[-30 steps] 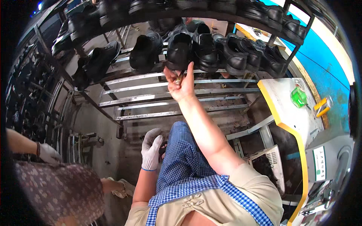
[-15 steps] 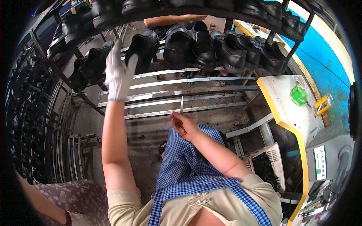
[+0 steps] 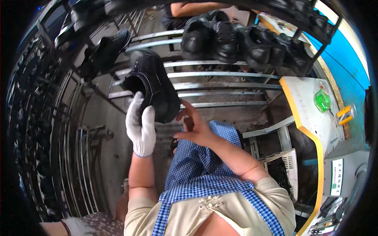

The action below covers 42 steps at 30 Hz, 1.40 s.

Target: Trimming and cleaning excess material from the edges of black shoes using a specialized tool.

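Observation:
My left hand [image 3: 142, 131], in a white knitted glove, grips a black shoe [image 3: 154, 88] by the edge of its opening. The shoe is held tilted in front of the rack, off its bars, one end low toward my right hand. My bare right hand [image 3: 195, 128] is beside that lower end, thumb and forefinger apart and the other fingers curled in. Whether they touch the shoe I cannot tell. Something dark shows in the curled fingers, but no blade is visible there now.
Black shoes [image 3: 226, 41] line the metal rack [image 3: 224, 74] ahead, with another row above. A yellow-edged table [image 3: 307, 98] on the right bears a green container [image 3: 322, 101]. Below it is a white basket [image 3: 291, 173]. Another person's arm [image 3: 197, 8] shows behind the rack; someone in patterned cloth [image 3: 98, 224] is at lower left.
My left hand has taken a shoe off the rack and drawn it toward me. My right hand has spread its thumb and forefinger; the thin pointed blade it held upright is out of sight.

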Tool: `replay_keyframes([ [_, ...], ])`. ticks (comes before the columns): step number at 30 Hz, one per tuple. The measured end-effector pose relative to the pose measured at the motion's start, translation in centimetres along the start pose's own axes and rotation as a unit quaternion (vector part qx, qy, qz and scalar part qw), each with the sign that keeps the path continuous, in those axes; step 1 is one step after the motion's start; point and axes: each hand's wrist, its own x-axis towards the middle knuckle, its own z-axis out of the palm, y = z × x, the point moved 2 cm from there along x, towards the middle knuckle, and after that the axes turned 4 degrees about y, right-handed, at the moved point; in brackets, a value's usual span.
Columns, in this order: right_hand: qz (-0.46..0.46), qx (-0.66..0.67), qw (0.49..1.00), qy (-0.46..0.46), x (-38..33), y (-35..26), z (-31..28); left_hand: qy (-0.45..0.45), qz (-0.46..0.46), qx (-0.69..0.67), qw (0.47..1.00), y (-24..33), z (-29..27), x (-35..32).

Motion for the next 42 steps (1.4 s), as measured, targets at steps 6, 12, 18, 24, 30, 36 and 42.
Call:
replay_keyframes([
  [6, -0.039, -0.077, 0.996, 0.017, 0.7, -1.5, -0.1, -0.002, -0.335, -0.313, 0.889, 2.2, -0.5, -4.2],
  [12, 0.045, 0.016, 0.999, -0.025, 0.0, -1.3, -0.3, 0.007, -0.473, -0.436, 0.766, -1.0, -1.4, -5.9],
  [18, -0.055, -0.166, 0.984, -0.009, 0.4, -5.3, -2.4, -0.081, -0.42, -0.388, 0.817, 0.5, -0.9, -6.3],
  [24, -0.206, -0.288, 0.934, -0.044, 1.2, -7.8, -2.6, -0.091, -0.397, -0.35, 0.843, 0.8, 0.2, -7.0],
  [30, -0.267, -0.346, 0.897, -0.062, 0.8, -8.2, -2.1, -0.114, -0.381, -0.289, 0.871, 1.3, 0.5, -7.5],
  [36, -0.273, -0.401, 0.874, -0.036, -0.1, -7.2, -0.8, -0.104, -0.394, -0.275, 0.871, 0.6, 0.7, -8.1],
  [42, -0.147, -0.285, 0.924, -0.21, -3.9, -6.6, 0.1, -0.046, -0.343, -0.264, 0.9, -0.6, 0.9, -8.1],
])
